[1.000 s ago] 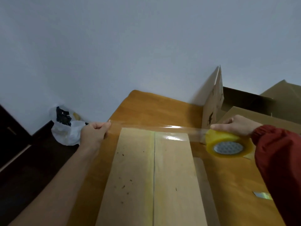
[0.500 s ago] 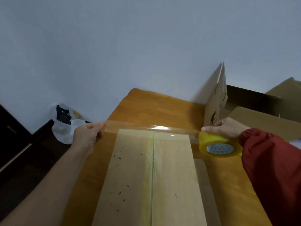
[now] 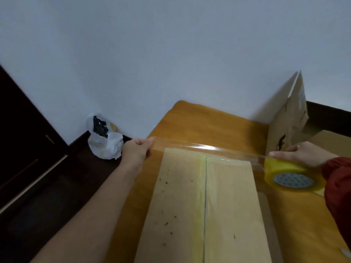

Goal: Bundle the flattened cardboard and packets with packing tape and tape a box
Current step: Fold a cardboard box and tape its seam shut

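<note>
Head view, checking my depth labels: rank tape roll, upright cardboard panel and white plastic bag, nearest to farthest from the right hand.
1. Tape roll: held by the right hand.
2. Upright cardboard panel: just behind the hand.
3. White plastic bag: far left, on the floor.

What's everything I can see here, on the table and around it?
Orange-brown wooden table: one, against the wall.
Flattened tan cardboard: one, lying mid-table.
Yellowish packing tape roll: one, right of the cardboard.
Clear tape strip: one, stretched over the cardboard's far edge.
Open brown cardboard box: one, far right, flap upright.
White plastic bag: one, floor corner, left.
Left hand: one, bare arm, pinches the strip's end.
Right hand: one, red sleeve, holds the roll.
</note>
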